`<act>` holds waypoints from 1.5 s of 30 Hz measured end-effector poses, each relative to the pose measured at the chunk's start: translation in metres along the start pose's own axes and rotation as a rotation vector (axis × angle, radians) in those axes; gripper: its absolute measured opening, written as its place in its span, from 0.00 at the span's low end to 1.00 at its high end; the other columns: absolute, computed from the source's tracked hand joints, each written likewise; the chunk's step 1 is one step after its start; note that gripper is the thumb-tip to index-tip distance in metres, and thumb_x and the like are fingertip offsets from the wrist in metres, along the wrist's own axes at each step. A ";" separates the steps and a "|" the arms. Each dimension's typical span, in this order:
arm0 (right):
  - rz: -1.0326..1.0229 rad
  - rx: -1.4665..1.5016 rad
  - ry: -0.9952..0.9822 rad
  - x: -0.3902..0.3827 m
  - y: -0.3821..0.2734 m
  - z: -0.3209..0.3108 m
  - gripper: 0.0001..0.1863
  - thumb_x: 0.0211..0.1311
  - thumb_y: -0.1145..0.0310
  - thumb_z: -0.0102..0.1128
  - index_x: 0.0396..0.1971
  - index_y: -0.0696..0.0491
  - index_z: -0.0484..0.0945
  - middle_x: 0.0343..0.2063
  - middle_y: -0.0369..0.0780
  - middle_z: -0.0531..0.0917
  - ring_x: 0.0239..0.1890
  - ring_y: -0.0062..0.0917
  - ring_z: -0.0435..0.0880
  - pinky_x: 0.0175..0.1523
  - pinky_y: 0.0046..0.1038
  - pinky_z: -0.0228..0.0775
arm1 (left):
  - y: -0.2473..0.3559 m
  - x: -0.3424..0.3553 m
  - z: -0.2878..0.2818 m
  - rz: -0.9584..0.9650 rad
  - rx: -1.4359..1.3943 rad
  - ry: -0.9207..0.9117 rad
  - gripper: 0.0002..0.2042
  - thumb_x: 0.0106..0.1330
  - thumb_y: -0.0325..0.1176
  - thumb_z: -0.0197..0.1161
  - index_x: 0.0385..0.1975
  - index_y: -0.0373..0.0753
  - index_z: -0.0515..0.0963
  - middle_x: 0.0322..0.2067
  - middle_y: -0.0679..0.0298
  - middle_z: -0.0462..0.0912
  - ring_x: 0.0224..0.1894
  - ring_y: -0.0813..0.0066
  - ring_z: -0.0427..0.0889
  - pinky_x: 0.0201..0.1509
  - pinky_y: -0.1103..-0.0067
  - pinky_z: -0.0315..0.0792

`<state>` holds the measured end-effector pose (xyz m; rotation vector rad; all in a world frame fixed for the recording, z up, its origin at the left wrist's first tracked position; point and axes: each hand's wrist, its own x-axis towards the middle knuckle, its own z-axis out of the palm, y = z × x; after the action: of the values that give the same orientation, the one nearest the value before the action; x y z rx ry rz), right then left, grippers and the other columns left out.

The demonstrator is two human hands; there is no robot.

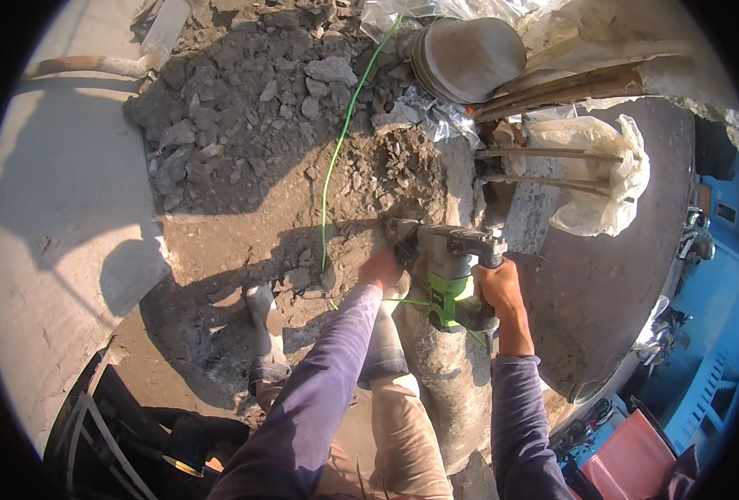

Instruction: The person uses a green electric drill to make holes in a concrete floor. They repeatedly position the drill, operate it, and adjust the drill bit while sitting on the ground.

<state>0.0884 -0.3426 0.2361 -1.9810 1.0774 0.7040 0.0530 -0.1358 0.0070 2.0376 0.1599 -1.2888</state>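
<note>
Watching remotely, I see the power tool [448, 279] crosswise between the left hand [382, 271], curled round its front handle [405, 248], and right hand [500, 288], wrapped round its rear grip [491, 260].

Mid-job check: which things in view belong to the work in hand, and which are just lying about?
Apparently in the job:
green-and-grey power tool, held by left hand and right hand
thin bright-green cord

Apparently lying about:
round grey bucket
crumpled whitish plastic bag
flat reddish-pink panel
</note>
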 end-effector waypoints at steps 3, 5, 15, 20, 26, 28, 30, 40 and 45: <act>-0.080 -0.025 -0.003 -0.006 0.002 0.009 0.07 0.61 0.70 0.65 0.27 0.59 0.83 0.18 0.36 0.83 0.18 0.19 0.81 0.25 0.30 0.71 | -0.011 0.004 0.001 0.027 0.003 0.007 0.26 0.67 0.50 0.69 0.61 0.44 0.85 0.55 0.49 0.91 0.60 0.46 0.88 0.64 0.57 0.81; -0.066 -0.107 0.110 -0.014 0.035 0.021 0.15 0.58 0.66 0.69 0.39 0.62 0.87 0.27 0.46 0.90 0.30 0.32 0.91 0.41 0.36 0.82 | -0.018 -0.003 0.005 0.068 -0.023 0.019 0.26 0.67 0.50 0.69 0.62 0.44 0.84 0.55 0.48 0.91 0.59 0.46 0.88 0.64 0.57 0.81; -0.001 0.120 0.163 -0.119 0.088 0.077 0.08 0.61 0.70 0.67 0.27 0.58 0.82 0.18 0.36 0.83 0.20 0.22 0.82 0.30 0.30 0.74 | -0.054 -0.041 0.008 0.082 0.125 0.055 0.26 0.67 0.50 0.69 0.64 0.49 0.82 0.49 0.48 0.92 0.53 0.44 0.90 0.58 0.55 0.83; -0.029 0.129 0.146 -0.117 0.089 0.087 0.07 0.62 0.71 0.64 0.26 0.58 0.81 0.18 0.35 0.82 0.19 0.21 0.80 0.28 0.29 0.72 | -0.062 -0.026 0.009 0.094 0.173 0.023 0.23 0.69 0.51 0.69 0.58 0.44 0.85 0.47 0.48 0.92 0.51 0.44 0.91 0.52 0.56 0.83; 0.043 0.216 0.112 -0.206 0.051 0.002 0.07 0.63 0.71 0.65 0.28 0.58 0.83 0.18 0.35 0.82 0.19 0.18 0.79 0.28 0.26 0.70 | -0.021 -0.150 0.014 0.155 0.109 0.173 0.15 0.65 0.44 0.72 0.47 0.44 0.88 0.34 0.46 0.91 0.39 0.41 0.90 0.43 0.55 0.83; 0.031 0.085 0.135 -0.236 0.040 -0.006 0.08 0.64 0.70 0.67 0.32 0.60 0.84 0.20 0.36 0.84 0.22 0.19 0.82 0.31 0.28 0.74 | -0.007 -0.176 0.012 0.117 0.104 0.185 0.16 0.65 0.44 0.72 0.49 0.45 0.86 0.31 0.47 0.90 0.37 0.41 0.90 0.42 0.52 0.82; 0.008 0.057 0.151 -0.246 0.037 -0.004 0.08 0.64 0.70 0.67 0.35 0.62 0.85 0.22 0.37 0.86 0.24 0.20 0.84 0.32 0.30 0.76 | -0.001 -0.180 0.002 0.113 0.094 0.145 0.16 0.65 0.45 0.74 0.47 0.45 0.85 0.34 0.49 0.91 0.39 0.43 0.91 0.42 0.51 0.82; -0.136 -0.157 0.219 -0.186 -0.026 0.073 0.17 0.63 0.69 0.72 0.47 0.63 0.83 0.34 0.54 0.92 0.40 0.42 0.96 0.46 0.38 0.84 | -0.022 -0.066 -0.009 0.157 -0.119 0.197 0.24 0.66 0.50 0.74 0.57 0.43 0.83 0.43 0.47 0.91 0.48 0.42 0.90 0.53 0.53 0.83; -0.162 -0.236 0.252 -0.174 -0.054 0.095 0.16 0.60 0.70 0.71 0.44 0.63 0.82 0.31 0.56 0.91 0.39 0.51 0.94 0.46 0.42 0.83 | -0.036 -0.051 -0.021 0.188 -0.155 0.131 0.23 0.67 0.50 0.73 0.56 0.42 0.85 0.46 0.47 0.91 0.51 0.43 0.90 0.56 0.54 0.82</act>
<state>0.0398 -0.1676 0.3321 -2.3805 0.9983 0.5229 0.0268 -0.0830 0.0364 1.9532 0.1217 -0.9981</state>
